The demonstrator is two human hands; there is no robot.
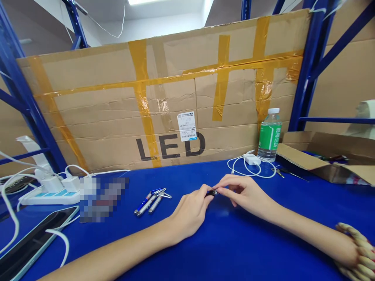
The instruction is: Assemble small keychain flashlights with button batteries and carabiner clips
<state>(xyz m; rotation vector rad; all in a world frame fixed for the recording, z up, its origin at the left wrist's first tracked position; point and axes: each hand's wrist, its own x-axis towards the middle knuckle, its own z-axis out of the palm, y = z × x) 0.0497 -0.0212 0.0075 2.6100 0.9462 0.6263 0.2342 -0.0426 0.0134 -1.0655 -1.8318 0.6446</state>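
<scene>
My left hand [190,210] is closed around a small dark object with a shiny metal end [211,192], most of it hidden by the fingers. At that metal end, the thumb and forefinger of my right hand [241,192] are pinched together. Whether they grip the end itself or some tiny part on it is too small to tell. On the blue table to the left of my left hand lie a blue pen-shaped metal tube [146,201] and silver ones [156,203] beside it, with a clip ring at the far end.
A white power strip [52,197] with plugs and cables stands at the left, near a phone [38,238]. Farther back are a coiled white cable [249,166], a water bottle [269,136] and small metal tools [290,173]. An open cardboard box [328,168] sits right, before a tall cardboard sheet [111,121].
</scene>
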